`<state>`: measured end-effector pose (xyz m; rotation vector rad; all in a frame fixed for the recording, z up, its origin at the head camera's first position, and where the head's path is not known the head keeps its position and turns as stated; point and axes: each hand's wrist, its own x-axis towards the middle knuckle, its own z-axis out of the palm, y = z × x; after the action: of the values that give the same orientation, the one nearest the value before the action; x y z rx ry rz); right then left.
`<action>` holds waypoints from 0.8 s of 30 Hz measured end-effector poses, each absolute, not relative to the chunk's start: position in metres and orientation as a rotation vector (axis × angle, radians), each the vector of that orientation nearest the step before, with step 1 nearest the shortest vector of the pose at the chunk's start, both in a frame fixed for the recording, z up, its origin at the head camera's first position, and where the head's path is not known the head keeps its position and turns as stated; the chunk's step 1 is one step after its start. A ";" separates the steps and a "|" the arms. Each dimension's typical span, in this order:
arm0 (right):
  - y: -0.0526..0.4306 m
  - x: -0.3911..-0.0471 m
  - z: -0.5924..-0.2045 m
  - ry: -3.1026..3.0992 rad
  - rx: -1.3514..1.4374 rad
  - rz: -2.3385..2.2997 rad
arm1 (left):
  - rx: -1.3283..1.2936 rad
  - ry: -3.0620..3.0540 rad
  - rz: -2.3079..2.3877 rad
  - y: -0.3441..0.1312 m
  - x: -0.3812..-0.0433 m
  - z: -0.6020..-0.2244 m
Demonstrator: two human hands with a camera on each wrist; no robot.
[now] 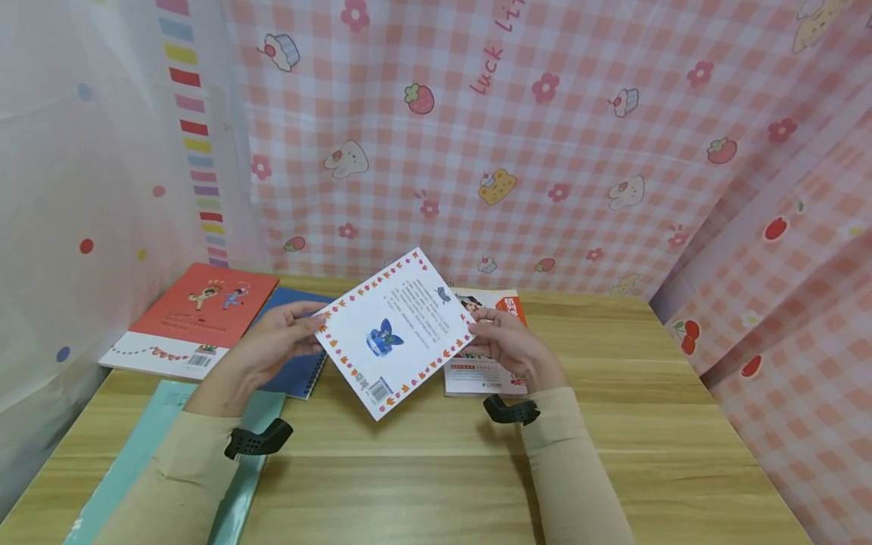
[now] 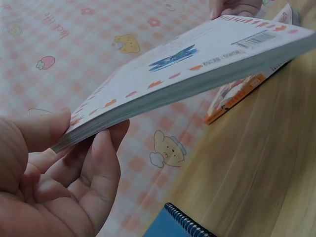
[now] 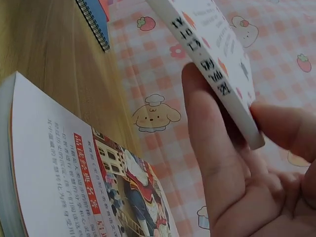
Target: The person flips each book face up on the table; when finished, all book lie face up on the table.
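Observation:
A white paperback book (image 1: 398,333) with a leaf-patterned border, a blue picture and a barcode is held tilted above the table. My left hand (image 1: 282,341) pinches its left corner, thumb on top and fingers beneath. At the opposite corner my right hand (image 1: 507,344) grips it between thumb and fingers. The left wrist view shows the page edges of the white book (image 2: 182,74); in the right wrist view its spine (image 3: 212,69) carries black lettering. Partly hidden under the right hand lies another book (image 1: 477,378) with a colourful cover.
On the left of the wooden table (image 1: 409,484) lie a red and white book (image 1: 204,310), a blue spiral notebook (image 1: 289,378) and a teal folder-like item (image 1: 146,431). A pink checked curtain (image 1: 463,136) hangs behind the table and along its right side.

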<state>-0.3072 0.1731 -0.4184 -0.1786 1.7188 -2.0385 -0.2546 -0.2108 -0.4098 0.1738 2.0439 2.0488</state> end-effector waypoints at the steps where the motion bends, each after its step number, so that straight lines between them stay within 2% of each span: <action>1: 0.174 -0.307 -0.419 1.709 -0.189 -2.036 | 0.169 2.044 2.052 -0.211 -0.255 -0.410; 24: 0.184 -0.303 -0.428 1.453 -0.522 -1.938 | 0.144 2.020 2.063 -0.216 -0.255 -0.407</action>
<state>-0.3033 0.1844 -0.4277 -0.5222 1.4533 -1.9379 -0.2551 -0.2164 -0.4074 0.1435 2.0195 2.0628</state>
